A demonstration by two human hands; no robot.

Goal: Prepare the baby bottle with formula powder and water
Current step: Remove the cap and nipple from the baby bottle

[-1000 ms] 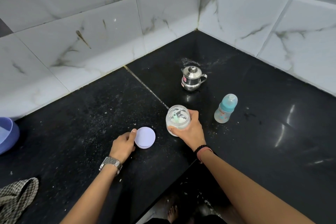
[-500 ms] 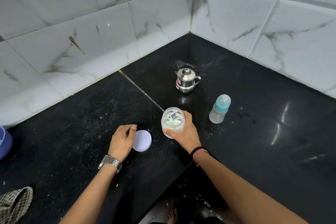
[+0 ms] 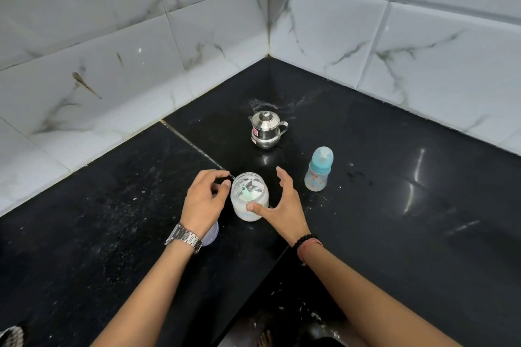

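A person's left hand [image 3: 204, 200] hovers, fingers loosely curled and holding nothing, at the rim of an open clear glass jar of white formula powder [image 3: 249, 196] on the black stone tabletop [image 3: 394, 234]. The right hand [image 3: 277, 205] is spread, its thumb touching the jar. A pale green scoop [image 3: 245, 192] lies inside; lifting it out looks next. The capped blue-topped baby bottle [image 3: 318, 169] stands near the jar's right, beside a lidded steel pot [image 3: 266, 133].

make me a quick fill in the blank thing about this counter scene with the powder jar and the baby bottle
1. The powder jar stands open; inside it lies a pale green ____.
2. The baby bottle still has its ____ cap on.
3. The steel pot stands ____ from the person than the jar.
4. The purple lid lies partly hidden under the ____ wrist.

Missing words: scoop; blue; farther; left
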